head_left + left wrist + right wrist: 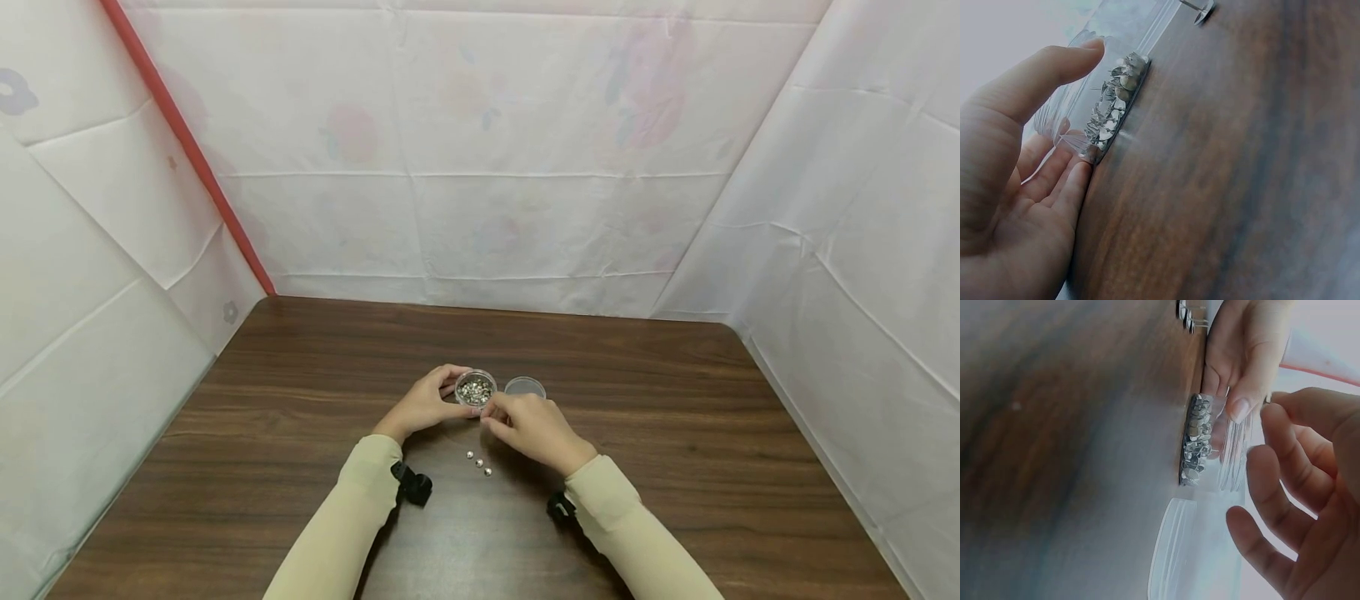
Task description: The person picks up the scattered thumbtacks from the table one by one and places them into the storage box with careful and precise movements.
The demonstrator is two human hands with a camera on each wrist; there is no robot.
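Observation:
A clear plastic jar (476,388) stands on the table with a layer of silver thumbtacks (1196,440) at its bottom. My left hand (423,406) holds it from the left, thumb on the near side and fingers round the far side. Beside the jar's rim is my right hand (534,427), its thumb and index finger pinching a small metal thumbtack (1267,399) that the fingertips mostly hide. In the right wrist view the other fingers curl loosely. Three loose thumbtacks (479,462) lie in a slanting row on the table, nearer than the jar.
The clear round lid (525,386) lies just right of the jar, partly behind my right hand. Everything stands on a dark wood-grain table (637,367). White patterned cloth (480,225) closes off the back and both sides. A black camera strap sits on each wrist.

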